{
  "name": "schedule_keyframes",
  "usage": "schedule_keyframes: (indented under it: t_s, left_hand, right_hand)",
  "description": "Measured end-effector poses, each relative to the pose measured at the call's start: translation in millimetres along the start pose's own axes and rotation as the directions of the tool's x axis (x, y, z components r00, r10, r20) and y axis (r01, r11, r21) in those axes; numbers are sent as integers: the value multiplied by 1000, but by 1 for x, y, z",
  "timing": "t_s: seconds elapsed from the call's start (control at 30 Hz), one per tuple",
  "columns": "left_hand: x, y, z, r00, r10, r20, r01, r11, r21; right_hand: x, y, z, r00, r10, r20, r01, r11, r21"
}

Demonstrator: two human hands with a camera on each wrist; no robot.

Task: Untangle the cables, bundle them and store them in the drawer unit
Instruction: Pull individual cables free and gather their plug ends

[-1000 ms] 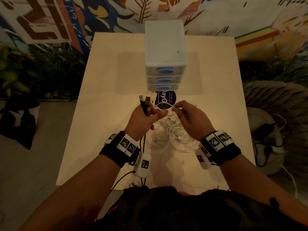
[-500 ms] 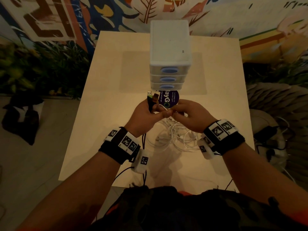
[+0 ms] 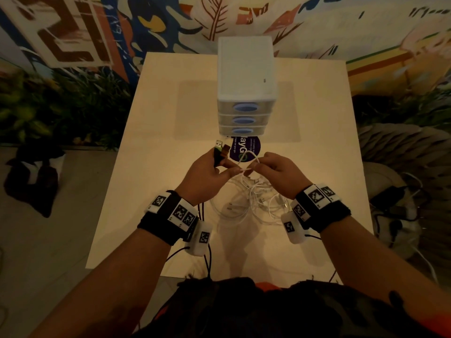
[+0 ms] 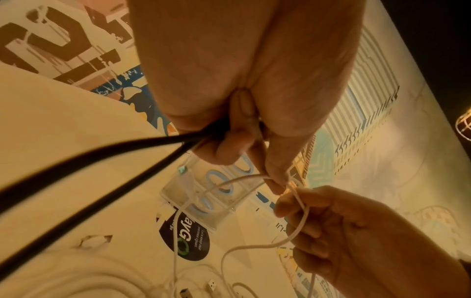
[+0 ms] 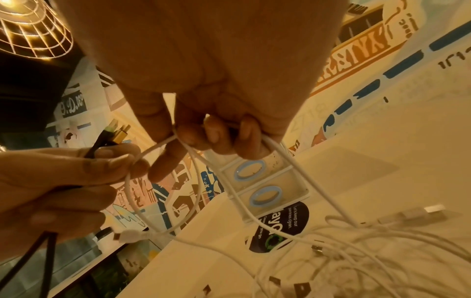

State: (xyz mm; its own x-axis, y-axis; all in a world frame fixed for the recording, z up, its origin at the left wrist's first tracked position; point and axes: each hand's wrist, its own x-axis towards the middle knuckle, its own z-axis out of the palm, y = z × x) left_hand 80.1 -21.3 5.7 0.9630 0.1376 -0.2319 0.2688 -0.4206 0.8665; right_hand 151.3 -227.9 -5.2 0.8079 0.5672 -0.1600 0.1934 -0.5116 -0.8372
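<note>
Left hand grips two black cables, USB plugs sticking up, and pinches a white cable at thumb and forefinger. Right hand holds the same white cable in curled fingers. Versus 0.5 s ago: hands have pulled slightly apart, so a small white loop now arches between them. White cable tangle stays on table below the hands. Drawer unit unchanged, all drawers closed.

The black cables run off the picture's left edge.
</note>
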Motion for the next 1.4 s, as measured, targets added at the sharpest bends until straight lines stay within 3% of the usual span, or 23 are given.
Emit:
schedule_keyframes:
  t_s: [0.27, 0.4, 0.53, 0.77, 0.87, 1.0, 1.03, 1.1, 1.17, 1.27, 1.4]
  left_hand:
    - [-3, -12, -19, 991, -64, -121, 43, 984, -172]
    - [-7, -20, -31, 980, -151, -130, 79, 894, -441]
    - [-12, -22, -43, 980, -158, -121, 56, 803, -593]
    - [-19, -15, -56, 983, -134, -128, 8, 718, -696]
    - [-23, -7, -59, 987, -99, -127, -17, 722, -692]
    - [-28, 7, -61, 991, -50, -122, -46, 738, -673]
    - [-29, 10, -62, 992, -37, -124, -57, 737, -673]
    - [-30, 17, -62, 992, -12, -127, -79, 726, -683]
    - [-31, 27, -60, 992, 19, -125, -101, 715, -692]
    - [-31, 42, -58, 991, 62, -118, -126, 724, -678]
    - [-32, 54, -57, 990, 83, -116, -139, 740, -658]
  right_hand:
    - [-1, 29, -8, 955, 160, -250, -158, 987, 27]
    - [-4, 42, -14, 932, 226, -284, -234, 972, 4]
    - [-6, 60, -21, 882, 344, -321, -328, 939, 105]
    - [-11, 88, -31, 847, 456, -275, -451, 889, 83]
    - [-13, 86, -34, 852, 477, -217, -501, 863, -70]
    - [-24, 63, -47, 799, 592, -104, -600, 773, -206]
    - [-27, 56, -48, 816, 567, -113, -575, 778, -253]
    - [-31, 40, -45, 902, 411, -134, -431, 828, -359]
    - [-31, 21, -34, 967, 243, -74, -253, 913, -321]
    - [-20, -3, -10, 991, 121, 61, -108, 977, -187]
    - [1, -17, 29, 984, 101, 149, -71, 979, -190]
